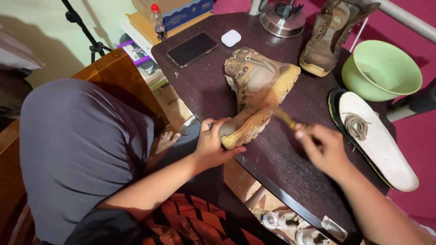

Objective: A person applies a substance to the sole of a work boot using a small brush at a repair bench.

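A worn tan boot [256, 86] lies on its side on the dark wooden table [281, 159]. My left hand [212, 145] grips its toe end at the table's near edge. My right hand [323, 149] holds a small brush [280, 115], motion-blurred, against the boot's sole side. A second matching boot [328, 38] stands upright at the back of the table.
A white insole [386, 149] with a coiled lace [356, 126] lies at the right, next to a green bowl [383, 68]. A dark phone [191, 49], a white earbud case [230, 38] and a metal lid [282, 20] sit at the back. A bottle [158, 20] stands on a shelf at left.
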